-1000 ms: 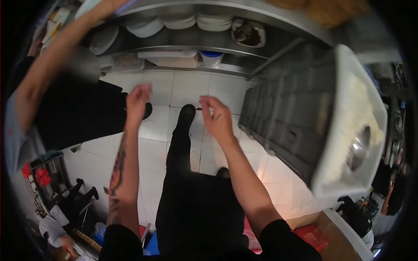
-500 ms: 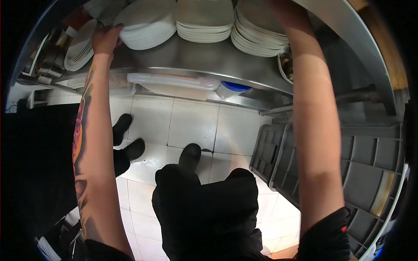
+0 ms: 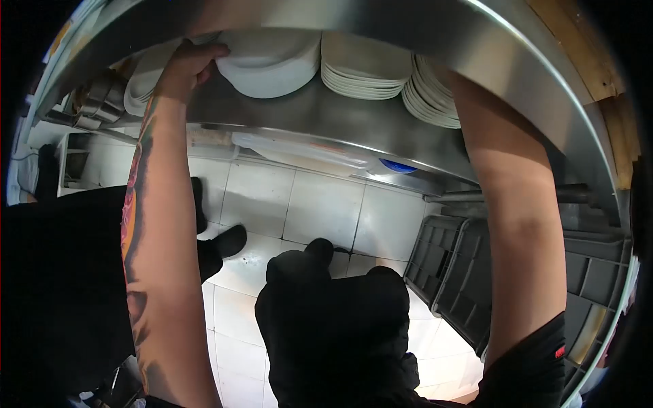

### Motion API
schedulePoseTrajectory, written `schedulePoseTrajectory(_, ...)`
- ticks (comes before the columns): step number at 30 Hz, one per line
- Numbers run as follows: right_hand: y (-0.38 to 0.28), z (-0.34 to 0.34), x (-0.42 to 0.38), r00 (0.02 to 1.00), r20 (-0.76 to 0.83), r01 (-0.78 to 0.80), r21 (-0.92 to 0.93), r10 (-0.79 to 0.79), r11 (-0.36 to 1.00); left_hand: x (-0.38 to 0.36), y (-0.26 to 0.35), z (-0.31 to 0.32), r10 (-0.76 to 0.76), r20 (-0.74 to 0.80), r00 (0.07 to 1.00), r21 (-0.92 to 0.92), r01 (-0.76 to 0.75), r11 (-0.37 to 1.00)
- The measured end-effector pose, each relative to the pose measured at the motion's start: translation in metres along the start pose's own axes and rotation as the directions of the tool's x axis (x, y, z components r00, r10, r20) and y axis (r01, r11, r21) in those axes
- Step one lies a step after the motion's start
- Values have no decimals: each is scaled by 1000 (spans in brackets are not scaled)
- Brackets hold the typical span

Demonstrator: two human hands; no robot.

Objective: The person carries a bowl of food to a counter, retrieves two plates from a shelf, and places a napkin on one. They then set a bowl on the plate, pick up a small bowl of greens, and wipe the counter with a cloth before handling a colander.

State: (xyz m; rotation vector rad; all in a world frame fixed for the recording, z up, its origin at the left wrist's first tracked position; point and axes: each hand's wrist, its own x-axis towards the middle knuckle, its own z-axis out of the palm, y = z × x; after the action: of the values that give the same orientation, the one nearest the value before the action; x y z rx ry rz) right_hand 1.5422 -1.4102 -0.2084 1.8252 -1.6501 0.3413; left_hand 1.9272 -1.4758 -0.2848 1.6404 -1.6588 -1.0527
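My left hand point(image 3: 194, 62) is at the left edge of a tall stack of white round plates point(image 3: 275, 78) on a steel shelf. Its fingers are curled, and one reaches the rim of the stack. Whatever may be inside the curl is hidden. White oval plates point(image 3: 139, 92) lean to the left of this hand, partly covered by it. My right forearm point(image 3: 513, 163) reaches in under the upper steel ledge beside another stack of white plates point(image 3: 430, 95); the hand itself is out of sight. Squarish white plates point(image 3: 364, 68) are piled between the two stacks.
An upper steel ledge point(image 3: 381, 19) overhangs the plates. Metal pans point(image 3: 102, 98) stand at the far left. Clear plastic containers point(image 3: 299, 146) and a blue lid point(image 3: 398, 166) are below the shelf. Grey crates point(image 3: 442, 265) are at the right. Another person's dark shoe point(image 3: 230, 239) is on the tiles at left.
My view has shifted, so the plates appear lower and further right, and the upper ledge covers more. My right arm reaches deeper under the ledge. My left hand stays by the round plates.
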Motion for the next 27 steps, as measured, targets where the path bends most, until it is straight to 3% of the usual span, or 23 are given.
schedulePoseTrajectory(1, 0, -1, 1, 1000, 2, 2, 3, -2, 1000, 5, 4, 1, -114, 24, 993, 4, 114, 994)
schedulePoseTrajectory(2, 0, -2, 1, 1000, 6, 2, 8, -2, 1000, 4, 4, 4, -116, 25, 993, 8, 116, 993)
schedulePoseTrajectory(4, -2, -7, -1, 1000, 10, 7, 12, -7, 1000, -7, 0, 12, -142, -131, 981, -474, 64, 878)
schedulePoseTrajectory(6, -3, -13, -7, 1000, 19, 14, 20, -14, 1000, -17, 7, 8, -138, -101, 985, -407, 86, 909)
schedulePoseTrajectory(8, -5, -21, -13, 1000, 24, 17, 19, -17, 1000, -22, 10, 11, -129, -146, 981, -760, -28, 649)
schedulePoseTrajectory(9, -4, -23, -16, 999, 26, 19, 18, -20, 1000, -18, -1, 3, -142, -142, 980, -758, -15, 653)
schedulePoseTrajectory(11, -3, -25, -19, 999, 44, 19, 20, -20, 1000, -6, -27, -16, 31, 18, 999, -620, -14, 785)
schedulePoseTrajectory(15, 1, -35, -33, 998, 55, 15, 21, -16, 1000, -13, -8, -4, -99, -141, 985, -624, -11, 781)
schedulePoseTrajectory(23, -2, -62, -81, 988, 154, -11, 86, -2, 996, -54, 15, 4, -152, -194, 969, -567, 15, 824)
schedulePoseTrajectory(27, -18, -92, -120, 969, 246, -50, 154, 10, 987, -113, 19, -11, -195, -214, 957, -529, 54, 847)
